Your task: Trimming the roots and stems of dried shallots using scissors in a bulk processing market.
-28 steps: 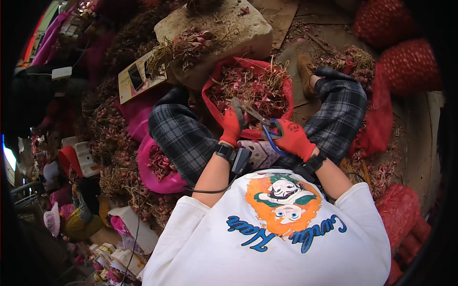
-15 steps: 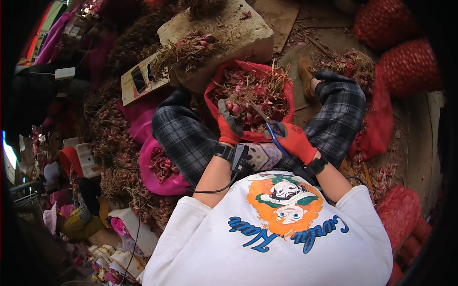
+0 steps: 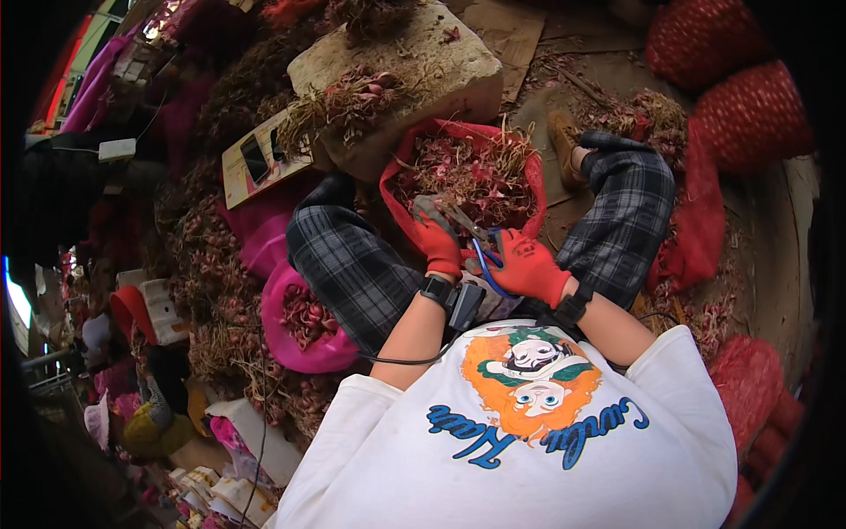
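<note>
My right hand [image 3: 529, 264], in a red glove, is closed on scissors [image 3: 490, 275] with blue handles. Their blades point up and left, close to my left hand [image 3: 437, 234]. That hand wears a red glove with grey fingers, which are curled; whatever they hold is hidden. Both hands are over the near rim of a red mesh bag [image 3: 396, 181] between my knees. Inside the bag lies a heap of dry stalks, roots and reddish skins [image 3: 467, 172]. Left of my left knee, a pink bag [image 3: 275, 339] holds small red shallots [image 3: 308, 317].
A pale block [image 3: 432, 57] with a bunch of dried shallots [image 3: 357, 93] stands beyond the bag. A phone [image 3: 256, 157] lies on a cardboard piece [image 3: 236, 181]. Stalked shallots [image 3: 207, 256] pile up at left. Full red net sacks [image 3: 749, 115] stand far right. A cable [image 3: 410, 360] runs from my left wrist.
My left hand has moved right and slightly down, nearer the scissors. The pink bulbs that showed in its fingers are no longer visible. My right hand has shifted a little down and left.
</note>
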`<action>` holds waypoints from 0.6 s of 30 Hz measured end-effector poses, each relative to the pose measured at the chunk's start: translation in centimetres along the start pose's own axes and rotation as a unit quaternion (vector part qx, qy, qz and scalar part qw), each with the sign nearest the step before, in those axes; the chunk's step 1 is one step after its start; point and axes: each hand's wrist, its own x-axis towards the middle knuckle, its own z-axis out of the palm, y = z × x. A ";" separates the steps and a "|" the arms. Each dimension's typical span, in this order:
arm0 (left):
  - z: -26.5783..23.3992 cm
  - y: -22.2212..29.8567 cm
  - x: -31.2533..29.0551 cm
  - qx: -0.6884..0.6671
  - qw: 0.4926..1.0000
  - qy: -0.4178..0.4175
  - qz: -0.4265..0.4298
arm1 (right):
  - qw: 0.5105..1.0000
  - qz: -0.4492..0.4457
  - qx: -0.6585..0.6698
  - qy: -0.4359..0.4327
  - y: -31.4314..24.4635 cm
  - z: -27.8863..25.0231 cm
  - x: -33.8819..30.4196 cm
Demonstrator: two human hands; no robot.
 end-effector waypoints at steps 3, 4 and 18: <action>-2.2 -3.3 2.0 0.042 0.999 -0.006 0.018 | 1.000 0.002 -0.022 -0.005 -0.8 0.2 0.2; -2.5 -3.9 2.0 0.042 0.999 -0.003 0.018 | 0.999 0.009 -0.034 0.004 -1.0 0.3 0.2; -1.1 -0.2 0.2 0.037 0.994 -0.100 0.020 | 0.998 0.035 0.024 0.052 0.7 1.2 1.1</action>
